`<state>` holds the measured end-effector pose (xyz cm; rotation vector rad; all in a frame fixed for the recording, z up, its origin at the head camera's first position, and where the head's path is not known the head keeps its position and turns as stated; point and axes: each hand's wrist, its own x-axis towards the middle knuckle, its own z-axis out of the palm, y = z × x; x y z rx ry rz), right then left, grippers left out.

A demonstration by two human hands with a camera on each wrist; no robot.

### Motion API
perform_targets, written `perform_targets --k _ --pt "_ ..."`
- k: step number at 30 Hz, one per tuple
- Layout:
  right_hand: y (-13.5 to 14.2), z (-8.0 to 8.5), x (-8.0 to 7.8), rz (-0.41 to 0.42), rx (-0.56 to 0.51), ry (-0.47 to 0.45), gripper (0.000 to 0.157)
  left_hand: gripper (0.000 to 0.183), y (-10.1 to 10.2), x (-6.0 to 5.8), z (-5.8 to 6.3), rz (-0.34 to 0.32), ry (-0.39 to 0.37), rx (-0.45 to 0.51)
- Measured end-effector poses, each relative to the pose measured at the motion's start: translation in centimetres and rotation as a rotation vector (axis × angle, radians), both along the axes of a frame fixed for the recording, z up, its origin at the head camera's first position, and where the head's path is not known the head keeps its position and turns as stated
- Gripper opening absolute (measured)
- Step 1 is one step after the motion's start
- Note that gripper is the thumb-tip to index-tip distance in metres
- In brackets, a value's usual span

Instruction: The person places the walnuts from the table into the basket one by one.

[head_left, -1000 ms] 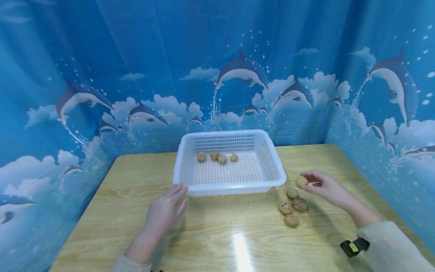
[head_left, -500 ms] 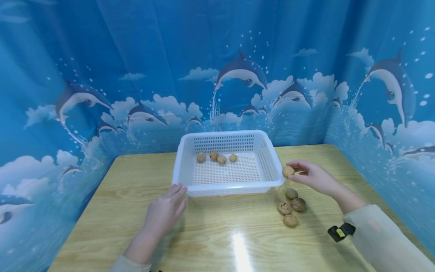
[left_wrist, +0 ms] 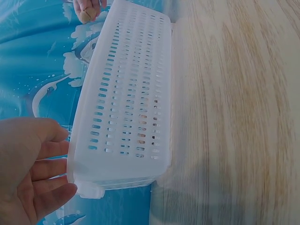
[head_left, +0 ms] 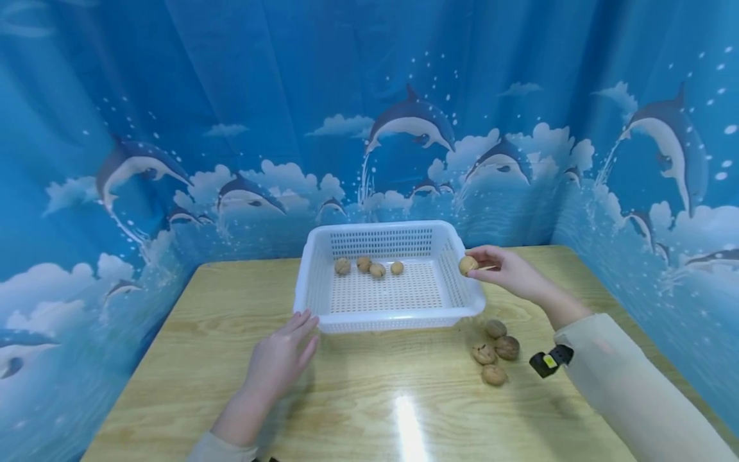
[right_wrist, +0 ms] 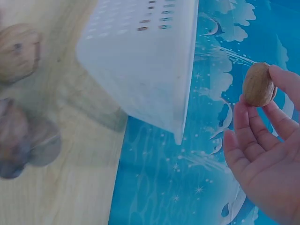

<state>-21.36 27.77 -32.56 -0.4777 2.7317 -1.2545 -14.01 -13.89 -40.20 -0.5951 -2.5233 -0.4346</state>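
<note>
A white slotted plastic basket (head_left: 398,316) stands on the table, with several walnuts (head_left: 377,270) lying toward its left back. Over the basket's right rim, my right hand (head_left: 508,273) pinches a walnut (head_left: 467,265) between thumb and fingertips; the right wrist view shows this walnut (right_wrist: 258,85) clearly. My left hand (head_left: 280,356) rests its straight fingers on the basket's front left corner. In the left wrist view those fingers (left_wrist: 49,171) lie against the rim. Several more walnuts (head_left: 494,375) sit in a cluster on the table, right of the basket's front corner.
The wooden table (head_left: 231,308) reaches back to a blue dolphin-printed curtain (head_left: 260,115), which also hangs along both sides. A dark strap with a yellow patch (head_left: 551,360) is at the right sleeve.
My right hand has carried its walnut left and away from me, from above the loose walnuts to the basket's right rim. My left hand has stayed at the corner.
</note>
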Motion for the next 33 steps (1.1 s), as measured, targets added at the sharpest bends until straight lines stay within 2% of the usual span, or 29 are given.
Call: perform_targets --k 13,22,26,33 --pt "-2.2 1.6 -3.4 -0.029 -0.016 -0.057 0.059 0.036 0.1 0.0 -0.1 -0.002 -0.035 -0.012" --pt "-3.7 2.6 -6.2 -0.068 -0.051 -0.112 0.062 0.036 -0.2 0.1 0.1 0.008 -0.029 -0.009" --pt "-4.7 2.4 -7.5 -0.090 -0.077 -0.130 0.058 0.035 -0.2 0.1 0.2 0.008 -0.022 -0.007" --pt "-6.2 1.5 -9.2 -0.077 -0.087 -0.134 0.056 0.035 -0.1 0.0 0.0 -0.003 -0.018 -0.010"
